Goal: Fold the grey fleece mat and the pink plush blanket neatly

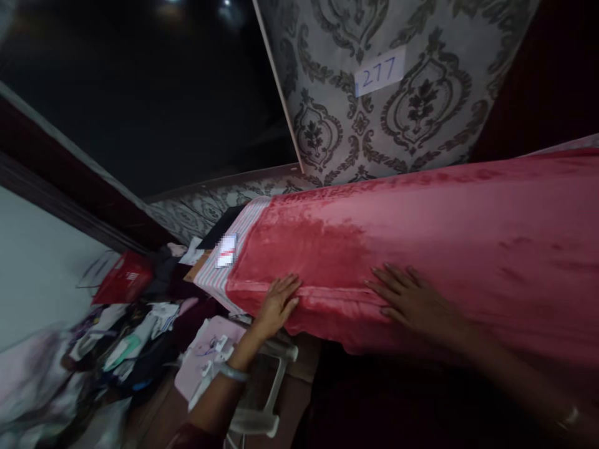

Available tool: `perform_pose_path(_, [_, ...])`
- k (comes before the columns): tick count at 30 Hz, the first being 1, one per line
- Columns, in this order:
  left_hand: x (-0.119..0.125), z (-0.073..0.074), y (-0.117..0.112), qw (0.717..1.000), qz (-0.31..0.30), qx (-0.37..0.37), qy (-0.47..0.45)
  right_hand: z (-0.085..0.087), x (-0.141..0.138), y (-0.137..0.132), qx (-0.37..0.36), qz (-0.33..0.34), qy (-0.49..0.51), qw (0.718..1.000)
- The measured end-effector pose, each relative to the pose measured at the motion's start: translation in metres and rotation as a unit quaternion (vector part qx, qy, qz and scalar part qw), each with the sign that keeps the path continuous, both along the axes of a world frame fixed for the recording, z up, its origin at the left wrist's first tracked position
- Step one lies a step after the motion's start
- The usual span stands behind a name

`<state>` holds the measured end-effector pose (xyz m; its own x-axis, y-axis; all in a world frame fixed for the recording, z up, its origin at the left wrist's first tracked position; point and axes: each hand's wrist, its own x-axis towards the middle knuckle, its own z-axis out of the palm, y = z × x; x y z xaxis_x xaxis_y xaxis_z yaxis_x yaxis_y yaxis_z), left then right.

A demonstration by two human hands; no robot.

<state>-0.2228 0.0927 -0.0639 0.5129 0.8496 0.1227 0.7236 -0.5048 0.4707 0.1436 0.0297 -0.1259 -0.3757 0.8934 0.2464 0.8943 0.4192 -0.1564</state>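
A long red velvet cloth (421, 231) lies spread over a table and hangs a little over the near edge. My left hand (279, 303) rests flat on the cloth's near-left hem, fingers stretched out. My right hand (412, 300) lies flat on the cloth further right, fingers spread. Neither hand holds anything. A bangle (233, 372) shows on my left wrist.
A striped pad (224, 265) sticks out under the cloth's left end. A grey patterned wall carries a paper label reading 277 (380, 72). A white plastic stool (262, 399) stands below; a red bag (122, 279) and heaped clothes (121, 349) lie at the left.
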Motion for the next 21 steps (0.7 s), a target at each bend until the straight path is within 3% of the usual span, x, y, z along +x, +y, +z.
perform_pose_path(2, [-0.012,-0.004,-0.006,0.983,0.102,0.010,-0.152,-0.019,-0.002,-0.001,0.070,0.013,0.003,0.997])
perform_pose_path(3, [-0.018,-0.006,-0.007,0.959,0.165,0.012,-0.231,-0.029,0.000,-0.001,0.108,0.019,0.006,0.994])
perform_pose_path(6, [-0.034,-0.010,-0.009,0.829,0.311,-0.059,-0.461,-0.050,0.009,0.001,0.199,0.048,0.021,0.979])
perform_pose_path(9, [-0.044,-0.011,-0.011,0.681,0.344,-0.173,-0.623,-0.059,0.013,0.004,0.235,0.078,0.032,0.968])
perform_pose_path(11, [-0.047,-0.010,-0.011,0.619,0.356,-0.194,-0.672,-0.061,0.013,0.005,0.248,0.089,0.038,0.964])
perform_pose_path(15, [-0.052,-0.007,-0.002,0.567,0.389,-0.149,-0.711,-0.066,0.015,0.006,0.248,0.097,0.061,0.962])
perform_pose_path(18, [-0.061,-0.005,0.013,0.556,0.412,-0.125,-0.711,-0.072,0.017,0.007,0.209,0.093,0.106,0.968])
perform_pose_path(21, [-0.071,-0.001,0.030,0.560,0.439,-0.121,-0.692,-0.077,0.018,0.008,0.113,0.067,0.188,0.973])
